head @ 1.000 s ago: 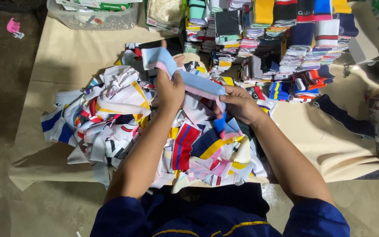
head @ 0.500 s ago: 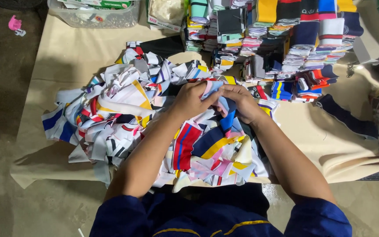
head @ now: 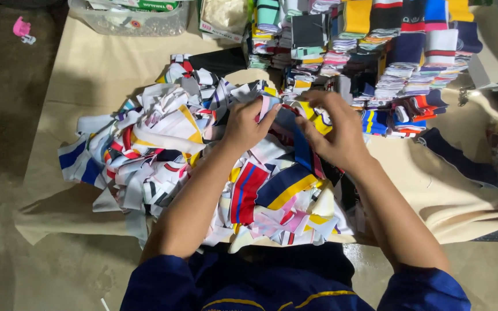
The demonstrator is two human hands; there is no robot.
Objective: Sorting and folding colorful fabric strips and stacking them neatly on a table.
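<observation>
While the neat stacks of folded strips (head: 387, 52) at 1 o'clock show a fair bit already sorted, the loose heap of coloured fabric strips (head: 203, 167) in the middle looks barely dented (so plenty left, I'd say). Left hand (head: 248, 124) and right hand (head: 332, 132) meet at the heap's 12 o'clock edge, fingers pinched on a pink-and-blue strip (head: 272, 109).

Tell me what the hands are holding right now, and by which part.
Both the left hand and right hand pinch a small folded fabric piece by its opposite ends, above the loose pile.
</observation>
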